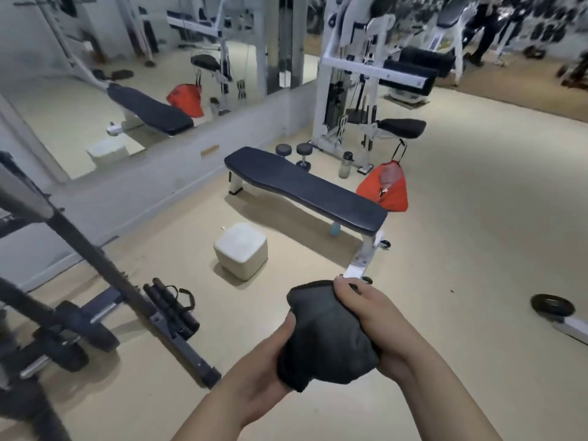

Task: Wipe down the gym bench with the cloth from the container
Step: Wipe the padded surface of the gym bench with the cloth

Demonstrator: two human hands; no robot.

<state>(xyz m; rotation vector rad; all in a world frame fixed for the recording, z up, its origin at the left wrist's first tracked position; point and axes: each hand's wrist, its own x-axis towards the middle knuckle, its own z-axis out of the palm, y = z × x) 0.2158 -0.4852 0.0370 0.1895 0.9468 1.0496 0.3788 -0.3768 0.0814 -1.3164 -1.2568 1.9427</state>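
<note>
Dark grey cloth [327, 335] is bunched between both hands in mid-air: the left hand [270, 364] cups it from below, and the right hand [369, 316] curls its fingers over the top edge. The black padded bench [305, 189] stands well ahead on the floor, with the white box [241, 250] just beside it.

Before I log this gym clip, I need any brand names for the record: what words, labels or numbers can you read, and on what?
None can be read.
Black cloth held in both hands: no print shows.
Bench pad: plain, no label seen.
Pad on the machine: a small pale label, too blurred to read.
White box on the floor: no marking shows.
</note>
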